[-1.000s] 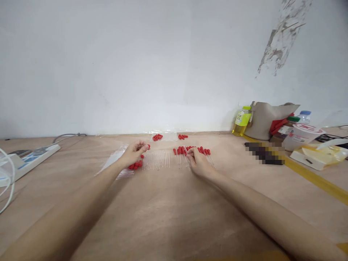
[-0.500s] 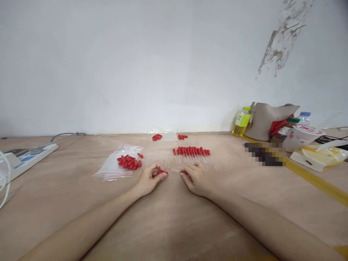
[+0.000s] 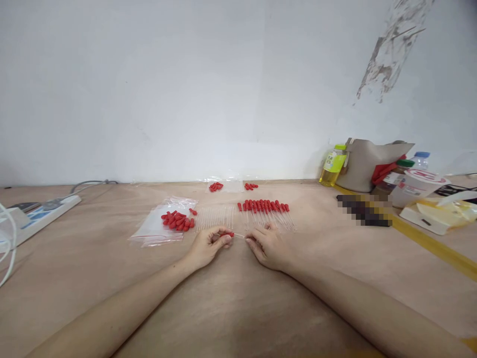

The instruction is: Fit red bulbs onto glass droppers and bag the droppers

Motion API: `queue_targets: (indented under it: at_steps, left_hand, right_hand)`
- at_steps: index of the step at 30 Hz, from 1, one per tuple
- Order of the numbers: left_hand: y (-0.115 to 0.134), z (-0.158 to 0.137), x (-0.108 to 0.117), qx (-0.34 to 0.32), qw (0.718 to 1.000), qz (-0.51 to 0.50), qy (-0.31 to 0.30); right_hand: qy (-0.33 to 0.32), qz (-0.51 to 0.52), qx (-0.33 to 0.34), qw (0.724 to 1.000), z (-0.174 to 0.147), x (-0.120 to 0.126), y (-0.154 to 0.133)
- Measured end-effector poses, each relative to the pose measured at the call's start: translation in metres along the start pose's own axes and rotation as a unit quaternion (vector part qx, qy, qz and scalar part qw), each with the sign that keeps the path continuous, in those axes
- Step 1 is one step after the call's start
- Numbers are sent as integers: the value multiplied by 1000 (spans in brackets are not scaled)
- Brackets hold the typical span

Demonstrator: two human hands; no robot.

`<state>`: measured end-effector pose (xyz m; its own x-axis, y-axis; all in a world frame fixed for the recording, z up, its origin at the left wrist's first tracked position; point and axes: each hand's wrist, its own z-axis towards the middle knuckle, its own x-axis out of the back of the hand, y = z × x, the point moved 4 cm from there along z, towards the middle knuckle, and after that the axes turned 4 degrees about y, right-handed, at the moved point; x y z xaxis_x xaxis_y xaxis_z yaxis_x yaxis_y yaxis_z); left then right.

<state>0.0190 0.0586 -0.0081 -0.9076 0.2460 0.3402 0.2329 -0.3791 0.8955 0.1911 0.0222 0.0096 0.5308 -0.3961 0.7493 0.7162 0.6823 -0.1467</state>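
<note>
My left hand is closed on a red rubber dropper bulb, only its narrow end showing past the fingertips. My right hand pinches a clear glass dropper tube, whose end meets the bulb's mouth; how far it sits inside I cannot tell. Behind my left hand lies a row of bare glass tubes. Beyond my right hand, several droppers with red bulbs lie side by side. Loose red bulbs are heaped on clear plastic bags at the left.
Two small groups of red bulbs lie near the wall on clear plastic. At the left is a power strip with cables. A yellow drink bottle, a grey bag, a cup and a tissue pack stand right.
The bulb and the glass tube, apart half a second ago, now meet end to end between my hands. My left fingers cover more of the bulb. The view has shifted slightly.
</note>
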Motion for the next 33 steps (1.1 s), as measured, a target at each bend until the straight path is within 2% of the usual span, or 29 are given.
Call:
queue_targets:
  at_steps: [5, 10, 15, 21, 27, 33]
  left_hand:
    - [4, -4, -4, -19, 998, 49, -36]
    - [10, -7, -4, -60, 990, 125, -40]
    - [10, -10, -5, -70, 985, 149, -44]
    - [7, -11, -7, -80, 980, 176, -35]
    - [14, -12, -8, -110, 969, 218, -37]
    - [22, -10, -8, -155, 958, 238, -45]
  right_hand:
    - [-25, 19, 7, 999, -1, -2, 3]
    - [-44, 54, 18, 997, 2, -1, 7]
    - [-35, 11, 32, 999, 2, -1, 6]
    - [-53, 16, -12, 998, 1, -3, 0]
    - [-86, 41, -45, 994, 2, -7, -1]
    - [-104, 28, -36, 994, 5, -4, -6]
